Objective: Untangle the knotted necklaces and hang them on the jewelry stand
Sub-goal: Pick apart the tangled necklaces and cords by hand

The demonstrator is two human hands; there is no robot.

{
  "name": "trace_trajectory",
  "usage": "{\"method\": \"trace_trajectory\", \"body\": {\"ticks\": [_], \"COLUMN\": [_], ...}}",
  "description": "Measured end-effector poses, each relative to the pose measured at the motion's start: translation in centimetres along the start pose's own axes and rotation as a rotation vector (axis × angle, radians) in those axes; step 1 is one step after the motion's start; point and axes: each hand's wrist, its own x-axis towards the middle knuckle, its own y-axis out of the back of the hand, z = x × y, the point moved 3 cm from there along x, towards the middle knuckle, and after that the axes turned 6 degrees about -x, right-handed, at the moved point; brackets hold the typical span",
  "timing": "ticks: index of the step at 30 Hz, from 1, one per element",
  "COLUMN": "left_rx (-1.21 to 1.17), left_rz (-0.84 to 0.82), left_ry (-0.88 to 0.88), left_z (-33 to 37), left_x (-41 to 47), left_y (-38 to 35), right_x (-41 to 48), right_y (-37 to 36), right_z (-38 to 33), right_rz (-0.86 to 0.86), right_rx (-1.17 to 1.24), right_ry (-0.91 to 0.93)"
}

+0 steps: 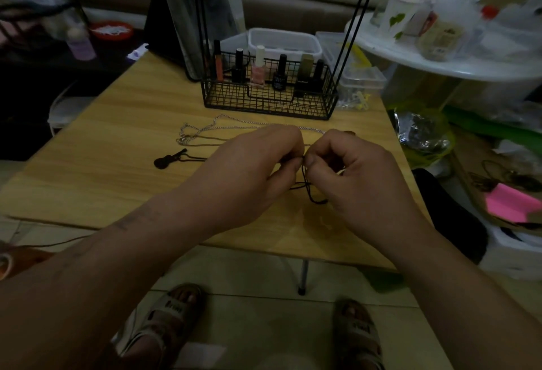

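Dim room, clutter on both sides. Wooden table (117,135) fills the middle of my feed.

Left hand (249,176) and right hand (357,181) are close together over the near-right part of the table, fingertips almost touching. Both have fingers curled and pinch the black cord (311,190) at one spot between them. Loops of cord hang below the pinch, down to the tabletop. I can't make out the knot itself, the fingers cover it.

The cord runs left under the left hand to a black guitar pendant (168,159) lying flat on the table, well left of the hands.

Silver chain (205,132) lies on the table just beyond the hands. Its clasp end is at the left, and its right end passes behind the knuckles.

Black wire basket (269,99) sits at the far side, holding upright nail polish bottles (258,71). Thin black rods (356,23) rise from both basket ends and run out of frame at the top. Nothing hangs on them in view.

White plastic tub (283,42) sits behind the basket. Sandalled feet (173,311) are on the floor tiles at the near edge.
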Motion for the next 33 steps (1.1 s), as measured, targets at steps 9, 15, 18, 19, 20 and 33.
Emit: {"method": "trace_trajectory", "body": {"ticks": [9, 15, 18, 19, 20, 33], "left_rx": [-0.049, 0.014, -0.010, -0.022, -0.031, 0.115], "left_rz": [0.017, -0.032, -0.024, -0.015, -0.007, -0.044], "left_ry": [-0.016, -0.039, 0.000, 0.012, 0.015, 0.005], "left_z": [-0.2, -0.5, -0.5, -0.5, -0.5, -0.4], "left_x": [0.0, -0.2, -0.2, -0.2, -0.2, -0.3], "left_y": [0.4, 0.5, 0.3, 0.2, 0.2, -0.6], "right_x": [0.4, 0.4, 0.4, 0.4, 0.4, 0.5], "right_y": [0.0, -0.1, -0.3, -0.5, -0.6, -1.1], "right_z": [0.5, 0.6, 0.6, 0.6, 0.6, 0.8], "right_rz": [-0.129, -0.150, -0.126, -0.120, -0.110, -0.033], "right_rx": [0.390, 0.393, 0.368, 0.369, 0.376, -0.038], "right_ry": [-0.290, -0.335, -0.333, -0.340, -0.353, -0.231]}}
